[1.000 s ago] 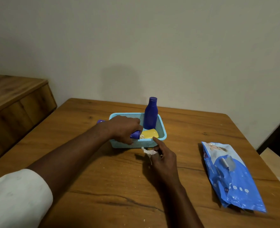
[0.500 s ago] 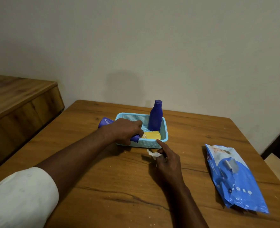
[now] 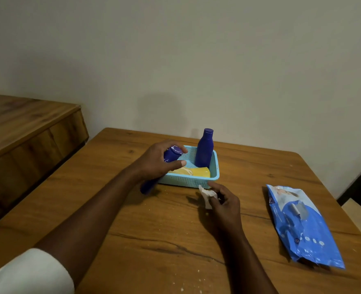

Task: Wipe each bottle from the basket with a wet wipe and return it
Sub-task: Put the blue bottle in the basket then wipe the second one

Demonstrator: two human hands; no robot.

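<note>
- Two dark blue plastic bottles are on show in the head view: your left hand (image 3: pixel 158 164) grips one of them, the tilted dark blue bottle (image 3: pixel 168 158), by its middle, its upper end over the near-left corner of the light blue perforated plastic basket (image 3: pixel 214 177) and its lower end hanging beside the basket's left wall above the wooden table (image 3: pixel 132 230).
- A second ago that bottle lay low across the basket's left rim under your hand; it now stands lifted and swung more upright, which I take to mean you are drawing it out for wiping.
- Your right hand (image 3: pixel 226 205) pinches the crumpled white wet wipe (image 3: pixel 207 195) just beside the basket's near wall, much where it was before, so wipe and bottle have not yet met.
- Inside the basket, the upright dark blue bottle (image 3: pixel 204 149) stands at the far-right corner and the flat yellow bottle (image 3: pixel 193 172) lies along the near wall.
- Near the table's right edge lies the blue wet wipe packet (image 3: pixel 302 225), well apart from both hands.
- Hidden or unclear: your fingers cover most of the held bottle's body, its lower end is in shadow, and I cannot tell which end carries the cap. The yellow bottle's left part sits behind your thumb.
- Cut off: your white sleeve (image 3: pixel 26 272) runs out of the bottom-left corner.
</note>
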